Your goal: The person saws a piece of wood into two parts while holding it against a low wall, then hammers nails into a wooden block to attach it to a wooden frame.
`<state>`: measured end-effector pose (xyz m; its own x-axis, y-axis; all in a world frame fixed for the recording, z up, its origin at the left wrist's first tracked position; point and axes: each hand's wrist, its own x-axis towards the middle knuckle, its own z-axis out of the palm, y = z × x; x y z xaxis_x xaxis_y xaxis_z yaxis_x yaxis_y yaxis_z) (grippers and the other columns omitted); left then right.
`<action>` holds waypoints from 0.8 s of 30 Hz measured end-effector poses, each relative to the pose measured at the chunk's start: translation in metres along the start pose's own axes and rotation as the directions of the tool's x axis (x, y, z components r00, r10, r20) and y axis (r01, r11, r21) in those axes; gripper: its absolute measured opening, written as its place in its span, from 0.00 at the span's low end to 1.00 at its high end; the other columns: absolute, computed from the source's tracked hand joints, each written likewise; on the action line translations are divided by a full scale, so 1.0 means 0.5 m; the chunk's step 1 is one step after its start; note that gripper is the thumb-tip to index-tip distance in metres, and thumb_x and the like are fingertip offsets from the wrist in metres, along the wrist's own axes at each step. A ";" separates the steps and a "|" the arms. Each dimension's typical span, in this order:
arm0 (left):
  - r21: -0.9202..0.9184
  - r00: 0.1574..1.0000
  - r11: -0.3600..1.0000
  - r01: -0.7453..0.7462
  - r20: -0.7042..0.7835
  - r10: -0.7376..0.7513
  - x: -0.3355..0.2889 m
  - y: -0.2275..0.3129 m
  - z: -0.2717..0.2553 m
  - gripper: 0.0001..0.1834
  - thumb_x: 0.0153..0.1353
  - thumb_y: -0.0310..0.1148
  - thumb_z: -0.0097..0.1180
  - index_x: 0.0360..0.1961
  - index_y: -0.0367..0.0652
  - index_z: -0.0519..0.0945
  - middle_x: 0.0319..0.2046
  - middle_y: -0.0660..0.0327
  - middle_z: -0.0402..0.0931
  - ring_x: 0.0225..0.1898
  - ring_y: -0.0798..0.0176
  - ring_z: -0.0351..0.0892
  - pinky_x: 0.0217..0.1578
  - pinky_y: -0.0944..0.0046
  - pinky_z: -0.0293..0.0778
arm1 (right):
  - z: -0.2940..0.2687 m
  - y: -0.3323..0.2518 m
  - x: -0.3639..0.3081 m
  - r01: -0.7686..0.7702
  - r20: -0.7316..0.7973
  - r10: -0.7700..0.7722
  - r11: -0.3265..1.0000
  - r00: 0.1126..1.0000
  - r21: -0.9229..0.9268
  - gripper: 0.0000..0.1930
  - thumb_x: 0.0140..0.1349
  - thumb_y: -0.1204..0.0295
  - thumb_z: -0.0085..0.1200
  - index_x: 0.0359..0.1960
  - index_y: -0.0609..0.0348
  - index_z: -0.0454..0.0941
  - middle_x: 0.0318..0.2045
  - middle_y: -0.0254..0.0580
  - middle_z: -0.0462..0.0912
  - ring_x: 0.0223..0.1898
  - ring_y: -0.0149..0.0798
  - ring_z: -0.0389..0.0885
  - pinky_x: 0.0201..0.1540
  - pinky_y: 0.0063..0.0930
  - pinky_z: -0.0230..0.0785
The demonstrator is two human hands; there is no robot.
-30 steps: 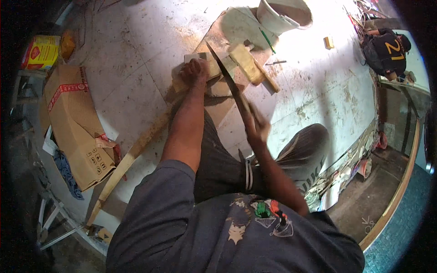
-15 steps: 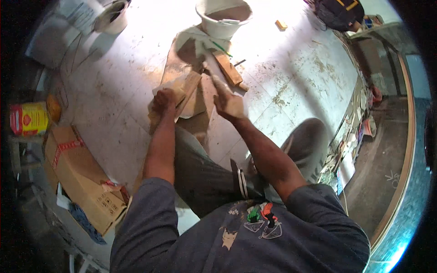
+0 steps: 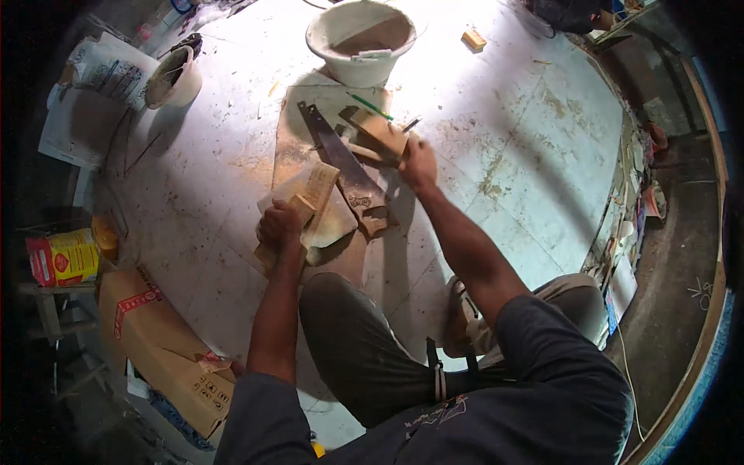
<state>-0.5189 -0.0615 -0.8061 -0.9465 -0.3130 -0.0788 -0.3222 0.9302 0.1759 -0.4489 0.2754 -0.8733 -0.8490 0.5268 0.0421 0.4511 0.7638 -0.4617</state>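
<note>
Head view: left hand closed around wood piece. Right hand at end of hammer handle, beside wood block; can't tell if gripping. Saw lies between hands, bucket beyond.

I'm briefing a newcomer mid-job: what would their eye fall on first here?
Probably the handsaw, lying diagonally near the centre, between the left hand curled on a wooden piece and the right hand at a wooden block. Next, the whitish bucket standing beyond it at the top, then the yellow-and-red packet at far left.
</note>
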 end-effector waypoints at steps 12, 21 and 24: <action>0.106 0.998 0.994 -0.040 0.051 0.035 -0.026 -0.026 0.059 0.26 0.73 0.51 0.42 0.39 0.38 0.83 0.35 0.47 0.85 0.37 0.44 0.88 0.34 0.44 0.83 | 0.088 0.006 -0.035 0.038 0.284 -0.065 0.994 0.957 0.100 0.10 0.58 0.67 0.58 0.35 0.61 0.85 0.38 0.56 0.87 0.44 0.56 0.86 0.48 0.49 0.79; 0.316 0.931 0.879 -0.356 0.206 0.303 -0.078 0.008 -0.035 0.17 0.72 0.46 0.48 0.47 0.45 0.79 0.42 0.52 0.84 0.43 0.44 0.87 0.40 0.44 0.85 | -0.125 -0.112 0.036 0.208 -0.321 -0.575 0.671 0.753 -0.712 0.13 0.52 0.62 0.58 0.28 0.58 0.86 0.29 0.49 0.84 0.34 0.57 0.82 0.36 0.62 0.75; 0.356 0.952 0.886 -0.297 0.183 0.246 -0.085 0.008 -0.064 0.17 0.72 0.47 0.48 0.47 0.45 0.79 0.42 0.52 0.84 0.43 0.44 0.87 0.40 0.44 0.85 | -0.277 -0.102 0.044 0.187 -0.116 -0.406 0.633 0.907 -0.752 0.12 0.51 0.61 0.58 0.28 0.55 0.87 0.30 0.47 0.84 0.31 0.53 0.80 0.35 0.56 0.76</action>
<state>-0.4804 -0.0506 -0.7705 -0.9768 -0.0344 -0.2113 0.0021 0.9854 -0.1701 -0.4524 0.2995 -0.7259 -0.9207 0.2112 0.3282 0.3339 0.8618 0.3819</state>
